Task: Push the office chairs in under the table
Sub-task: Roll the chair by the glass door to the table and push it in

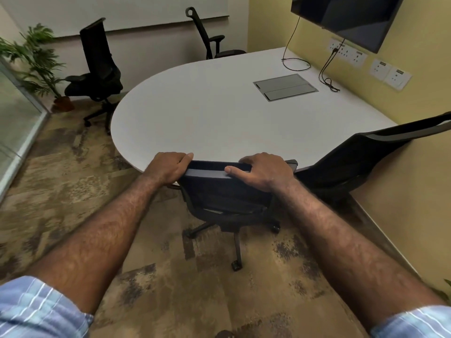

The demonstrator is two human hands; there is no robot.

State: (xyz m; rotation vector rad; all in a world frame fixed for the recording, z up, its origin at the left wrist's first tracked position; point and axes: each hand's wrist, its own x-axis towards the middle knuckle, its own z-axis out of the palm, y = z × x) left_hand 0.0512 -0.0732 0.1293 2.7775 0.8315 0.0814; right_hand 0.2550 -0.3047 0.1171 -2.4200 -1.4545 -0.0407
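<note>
1. Head view: the left hand and the right hand are both gripping the top edge of the near chair, one at each end of the backrest, fingers curling over the rim and thumbs lying along its near face. The hands are apart from one another, each clamped on the backrest.
2. The near chair is black, with a flat, straight top bar, a mesh-looking back and a star base on castors; it is standing at the near curved edge of the table, its top bar at the rim.
3. The table is showing a smooth, matt white top with a rounded end and a straight side meeting the yellow wall. A rectangular grey cable hatch is sitting flush in the top, and black cables are lying on it near the wall sockets.
4. A second chair, black with a curved mesh back, is leaning just right of the near chair, beside the wall.
5. A third chair is standing off the table's far left edge, well apart from it; a fourth chair is standing at the far side, its seat at the table edge.
6. The carpet is mottled brown and tan. A leafy potted plant is standing in the left corner.
7. Both forearms are bare, with striped blue sleeves rolled up.
</note>
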